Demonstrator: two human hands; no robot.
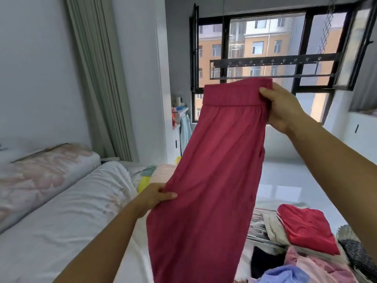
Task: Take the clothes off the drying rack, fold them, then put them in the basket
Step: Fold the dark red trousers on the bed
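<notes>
Item: red trousers (212,180), hanging in mid-air in front of the person, over the near edge of the bed (61,211); waistband (234,92) uppermost, legs running down out of view.
Right hand (283,107): gripping the right end of the waistband, thumb lying on the front, fingers hidden behind the cloth.
Left hand (155,199): pinching the left side edge about halfway down, thumb pressing on the front face.
Spacing of hands: well apart, right high and left low; the cloth is stretching on a slant between them.
Surroundings: a pile of clothes (318,260) is lying at lower right with a red top (306,227) on it; a hanging rack (273,64) is crossing the window.
Basket: none that I can identify in view.
Stage, judged: trousers are off the rack and being spread for folding; not yet folded.
Handling, judged: light, soft and limp; draping freely, gathering at the elastic, offering no stiffness to keep a crease.
Hold points, judged: the two ends of the waistband are giving the firmest purchase; the leg hems are suiting the second grip.
Risk, judged: the loose lower part is liable to bunch unless laid flat on the bed.
</notes>
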